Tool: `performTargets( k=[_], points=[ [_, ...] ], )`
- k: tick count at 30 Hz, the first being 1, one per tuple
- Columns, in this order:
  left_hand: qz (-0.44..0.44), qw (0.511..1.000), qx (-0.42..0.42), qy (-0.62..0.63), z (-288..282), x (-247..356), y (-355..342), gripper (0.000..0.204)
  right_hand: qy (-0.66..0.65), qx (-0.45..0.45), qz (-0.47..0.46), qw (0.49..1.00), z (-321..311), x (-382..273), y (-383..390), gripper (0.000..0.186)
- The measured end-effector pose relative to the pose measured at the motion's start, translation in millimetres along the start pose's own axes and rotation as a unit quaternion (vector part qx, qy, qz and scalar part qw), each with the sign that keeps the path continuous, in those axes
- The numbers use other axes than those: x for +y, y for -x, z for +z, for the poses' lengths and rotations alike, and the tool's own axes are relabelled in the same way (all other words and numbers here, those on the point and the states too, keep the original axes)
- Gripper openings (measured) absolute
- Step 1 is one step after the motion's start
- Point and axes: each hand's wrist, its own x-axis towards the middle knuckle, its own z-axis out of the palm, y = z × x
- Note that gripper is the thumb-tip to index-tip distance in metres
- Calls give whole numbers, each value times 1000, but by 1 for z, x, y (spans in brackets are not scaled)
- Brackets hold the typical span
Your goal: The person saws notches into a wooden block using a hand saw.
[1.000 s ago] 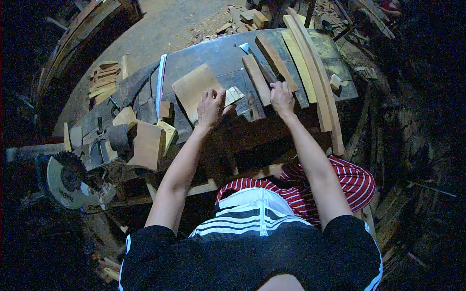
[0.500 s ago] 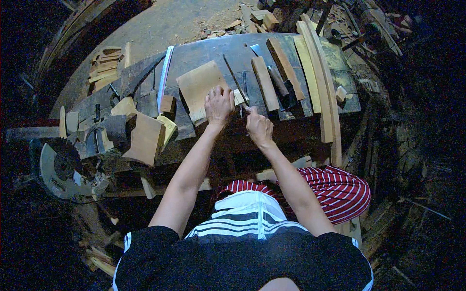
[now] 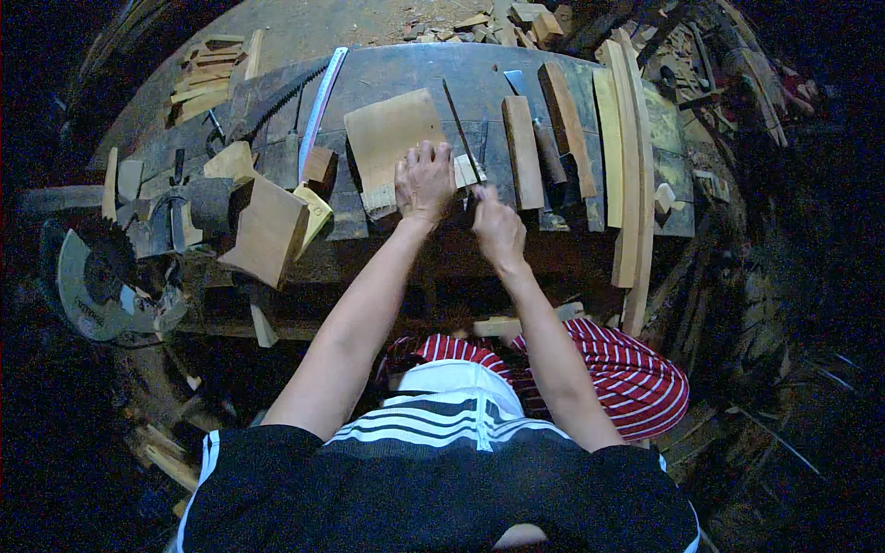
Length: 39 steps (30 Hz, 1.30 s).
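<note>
My left hand [image 3: 424,180] lies flat, fingers spread, on the near edge of a tan flat board [image 3: 387,134] and on a small pale wood piece [image 3: 467,170] on the dark workbench [image 3: 415,64]. Just to its right, my right hand [image 3: 496,229] is closed by the near end of a thin dark blade-like tool [image 3: 458,124] that runs away from me across the bench. The fingers hide the tool's handle, so the grip itself is hard to make out.
A hand saw [image 3: 315,111] and several wood blocks [image 3: 272,230] lie to the left, with a circular saw [image 3: 92,281] beyond the bench's left end. Wood strips [image 3: 521,152] and long curved slats [image 3: 629,157] lie to the right. Offcuts litter the floor behind.
My right hand left the wood strips on the right and came in beside my left hand, closing at the thin tool. My left hand stayed on the board.
</note>
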Motion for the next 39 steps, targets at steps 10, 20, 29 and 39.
performTargets(
  k=[10, 20, 29, 39],
  points=[
    [-3, 999, -45, 4, 0, 0, 1, 21, -14, -39, 27, 999, 14, 6, 6, 19],
    [5, 1000, -18, 6, -4, 0, 0, 19, 1, -1, 22, 1000, 13, 8, 16, 16],
    [11, 1000, -18, 10, -7, -1, 2, 17, 38, -124, 113, 985, 23, 14, 37, 21],
    [-11, 1000, -15, 6, 5, -1, 0, 19, 9, -49, 55, 997, 25, 20, 34, 13]
  ],
)
